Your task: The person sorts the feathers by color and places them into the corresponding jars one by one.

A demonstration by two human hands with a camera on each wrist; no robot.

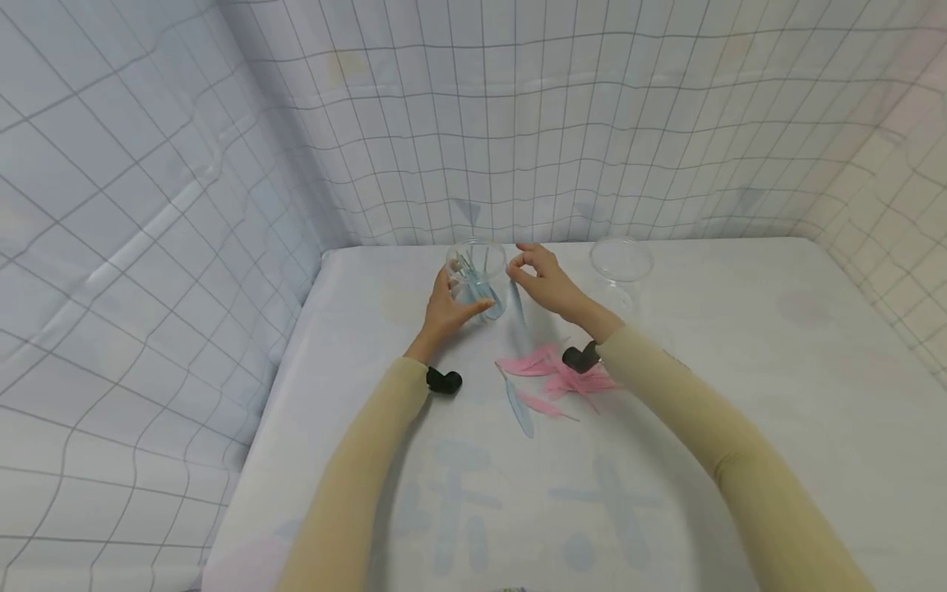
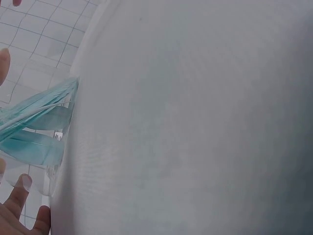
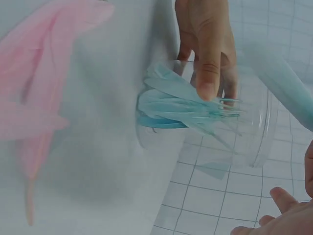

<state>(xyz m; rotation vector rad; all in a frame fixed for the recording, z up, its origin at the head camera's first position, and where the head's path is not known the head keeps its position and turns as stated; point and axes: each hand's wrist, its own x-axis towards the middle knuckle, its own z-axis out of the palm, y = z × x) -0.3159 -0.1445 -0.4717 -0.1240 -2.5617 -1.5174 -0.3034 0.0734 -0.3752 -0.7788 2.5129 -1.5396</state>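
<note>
In the head view my left hand [image 1: 442,316] grips a clear plastic jar [image 3: 268,128], thumb along its near side. Several light-blue feathers [image 3: 168,105] stand inside, quills up, and the left wrist view shows their blue vanes [image 2: 36,147] through the wall. Just right of the rim, my right hand [image 1: 547,284] pinches one blue feather [image 1: 517,311] by its quill end. That feather hangs vane down, outside the jar. Below it, pink feathers [image 1: 573,378] lie in a loose pile on the table, with a single blue feather [image 1: 521,413] in front of them.
A second clear jar [image 1: 621,280] stands to the right, behind my right forearm. The white-covered table [image 1: 740,345] ends at a grid-patterned curtain [image 1: 518,123] behind the jars. More curtain [image 1: 148,288] hangs along the left side.
</note>
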